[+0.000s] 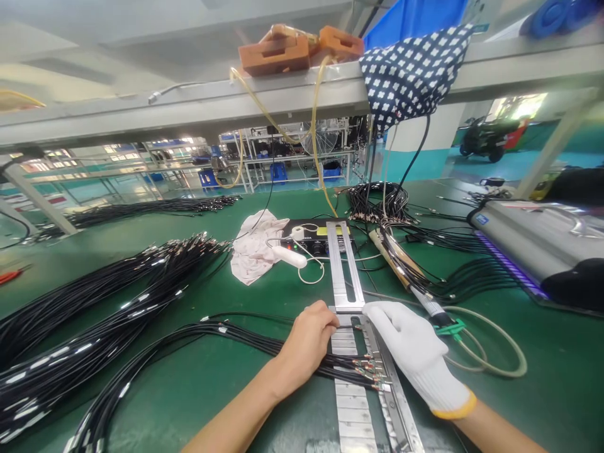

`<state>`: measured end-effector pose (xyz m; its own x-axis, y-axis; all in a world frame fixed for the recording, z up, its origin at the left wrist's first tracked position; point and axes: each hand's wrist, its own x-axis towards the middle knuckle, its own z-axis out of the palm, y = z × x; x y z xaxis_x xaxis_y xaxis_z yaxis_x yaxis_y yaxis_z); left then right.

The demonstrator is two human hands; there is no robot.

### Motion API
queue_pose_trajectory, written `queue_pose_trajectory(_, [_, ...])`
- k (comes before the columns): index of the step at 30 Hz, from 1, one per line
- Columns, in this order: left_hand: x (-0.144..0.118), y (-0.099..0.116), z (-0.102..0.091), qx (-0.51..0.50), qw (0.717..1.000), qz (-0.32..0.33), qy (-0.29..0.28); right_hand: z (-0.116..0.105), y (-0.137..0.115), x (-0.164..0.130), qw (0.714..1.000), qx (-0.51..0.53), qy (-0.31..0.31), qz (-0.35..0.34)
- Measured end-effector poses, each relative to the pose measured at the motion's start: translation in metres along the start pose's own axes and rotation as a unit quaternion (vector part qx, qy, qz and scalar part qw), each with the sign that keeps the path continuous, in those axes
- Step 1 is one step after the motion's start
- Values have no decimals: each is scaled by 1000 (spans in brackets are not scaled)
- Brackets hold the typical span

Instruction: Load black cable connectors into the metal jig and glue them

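My bare left hand [309, 340] pinches a black cable [346, 326] over a slotted metal fixture [353, 412]. The cable's end points right, across the fixture's slot. Below that hand, several black cables [264, 341] lie side by side across the fixture, their stripped metal ends [377, 371] along its right rail. My right hand [408, 346], in a white knit glove with a yellow cuff, rests at the rail's far end, fingers closed; what its fingertips hold is hidden. A flat slotted metal frame [336, 264] extends away from the fixture's far end.
Large black cable bundles [117, 302] cover the green table's left. Behind the fixture are a black control box [316, 234], a pale cloth [252, 251] and a white pen-shaped tool [289, 257]. A grey machine with violet light [542, 245] stands right. A shelf beam [179, 104] crosses above.
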<state>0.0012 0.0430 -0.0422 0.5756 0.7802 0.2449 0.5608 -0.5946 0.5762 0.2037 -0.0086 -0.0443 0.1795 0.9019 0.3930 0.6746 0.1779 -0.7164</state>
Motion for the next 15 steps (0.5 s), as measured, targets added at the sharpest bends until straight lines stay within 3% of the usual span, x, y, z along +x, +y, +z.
queue_pose_trajectory(3, [0,-1,1,-1,1000,6,-1,2,-4,-5,994,-19,-27,-105])
queue_pose_trajectory(8, [0,3,-2,1,1000,6,-10,8,-4,-11,957,-104,-35,-268])
queue_pose_trajectory(12, [1,4,-4,15,1000,1,-17,9,-8,-10,929,-155,-55,-331])
queue_pose_trajectory(15, [4,4,-5,33,999,0,-28,8,-12,-9,918,-183,-104,-336])
